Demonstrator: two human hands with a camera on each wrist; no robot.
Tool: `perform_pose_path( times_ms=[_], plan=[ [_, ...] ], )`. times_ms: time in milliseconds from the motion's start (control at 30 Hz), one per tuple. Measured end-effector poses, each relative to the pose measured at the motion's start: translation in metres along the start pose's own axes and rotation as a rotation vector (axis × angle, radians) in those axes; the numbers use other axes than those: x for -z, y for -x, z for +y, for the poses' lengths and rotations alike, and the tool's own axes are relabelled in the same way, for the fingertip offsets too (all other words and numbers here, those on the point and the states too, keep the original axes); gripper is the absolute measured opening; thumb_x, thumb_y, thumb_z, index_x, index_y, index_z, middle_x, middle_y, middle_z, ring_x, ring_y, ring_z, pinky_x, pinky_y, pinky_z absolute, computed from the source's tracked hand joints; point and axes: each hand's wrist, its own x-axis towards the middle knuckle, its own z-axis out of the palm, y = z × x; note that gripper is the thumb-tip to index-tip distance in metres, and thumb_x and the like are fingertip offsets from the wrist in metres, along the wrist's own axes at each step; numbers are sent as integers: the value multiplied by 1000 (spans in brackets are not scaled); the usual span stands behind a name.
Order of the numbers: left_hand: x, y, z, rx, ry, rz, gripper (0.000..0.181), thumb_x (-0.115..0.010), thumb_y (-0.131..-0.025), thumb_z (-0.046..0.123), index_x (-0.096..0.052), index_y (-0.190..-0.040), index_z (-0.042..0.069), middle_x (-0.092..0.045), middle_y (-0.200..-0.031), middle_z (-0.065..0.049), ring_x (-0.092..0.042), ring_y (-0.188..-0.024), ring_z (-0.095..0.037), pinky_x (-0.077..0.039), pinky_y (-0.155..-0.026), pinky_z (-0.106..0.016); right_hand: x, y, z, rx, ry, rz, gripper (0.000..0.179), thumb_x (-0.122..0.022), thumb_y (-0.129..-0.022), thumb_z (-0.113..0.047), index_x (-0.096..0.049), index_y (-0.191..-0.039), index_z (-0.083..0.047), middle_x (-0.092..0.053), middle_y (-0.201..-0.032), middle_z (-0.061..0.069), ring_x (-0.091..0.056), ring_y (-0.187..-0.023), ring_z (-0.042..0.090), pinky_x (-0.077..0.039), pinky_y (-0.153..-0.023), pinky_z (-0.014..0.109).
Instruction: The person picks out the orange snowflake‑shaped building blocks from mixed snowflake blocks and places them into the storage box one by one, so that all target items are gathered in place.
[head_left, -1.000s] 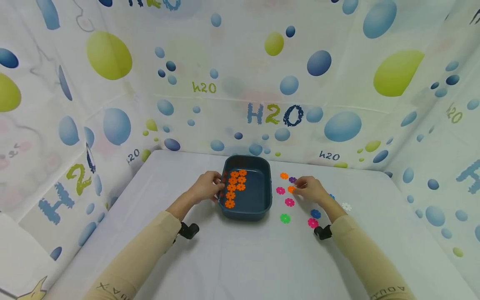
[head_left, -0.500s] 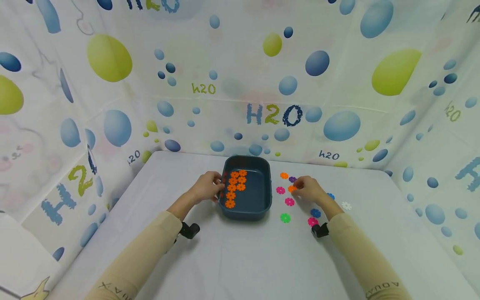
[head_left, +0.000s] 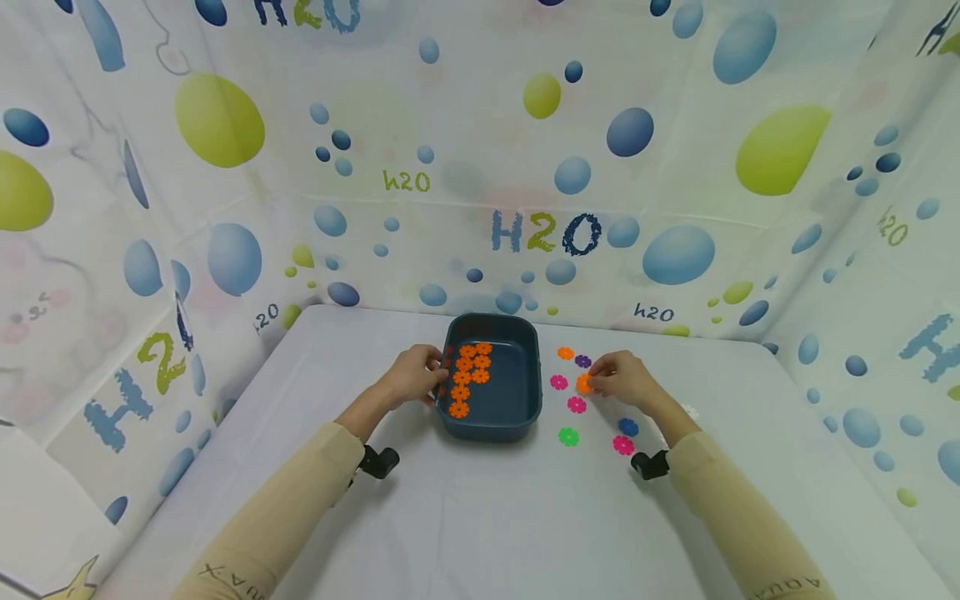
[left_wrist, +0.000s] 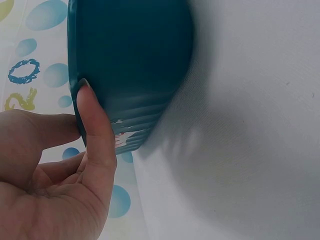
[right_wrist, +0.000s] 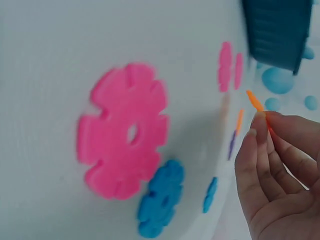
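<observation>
My left hand grips the left rim of a dark blue-green plastic bin. In the left wrist view the thumb lies against the bin's outer wall, with fingers at the rim. Several orange flower-shaped plastic discs lie inside, mostly along the left side. To the right of the bin, my right hand pinches another orange flower disc between thumb and fingertips. The right wrist view shows this disc tilted and lifted off the table.
Loose flower discs lie right of the bin: orange, purple, several pink ones, green and blue. A white disc is partly hidden by my right wrist. Patterned curtains enclose the white-covered table.
My right hand has taken hold of the orange disc and raised it a little from the table. The left hand keeps its place on the bin's rim.
</observation>
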Motion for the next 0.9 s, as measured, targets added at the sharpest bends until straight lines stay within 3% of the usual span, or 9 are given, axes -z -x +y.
perform_pose_path(
  times_ms=[333, 633, 900],
  plan=[
    [0, 1, 1, 10, -3, -5, 36, -58, -104, 5, -51, -135, -11, -54, -97, -14, -65, -76, -22, -63, -58, -31, -2, 12, -28, 141, -114, -19, 21, -63, -102, -10, -67, -117, 3, -70, -103, 15, -73, -93, 32, -63, -84, 31],
    [0, 1, 2, 8, -6, -1, 35, -58, -104, 4, -52, -134, -12, -55, -95, -14, -65, -75, -21, -63, -58, -31, -23, 17, -71, 196, -163, -69, 17, -67, -99, -9, -70, -113, 0, -71, -100, 13, -73, -87, 30, -63, -85, 41],
    [-1, 1, 1, 13, -7, 7, 35, -58, -104, 4, -52, -134, -11, -53, -96, -14, -64, -75, -22, -63, -58, -30, -44, 10, -91, 256, -166, -80, 13, -66, -98, -3, -71, -109, 3, -72, -95, 14, -74, -80, 25, -64, -81, 43]
  ],
)
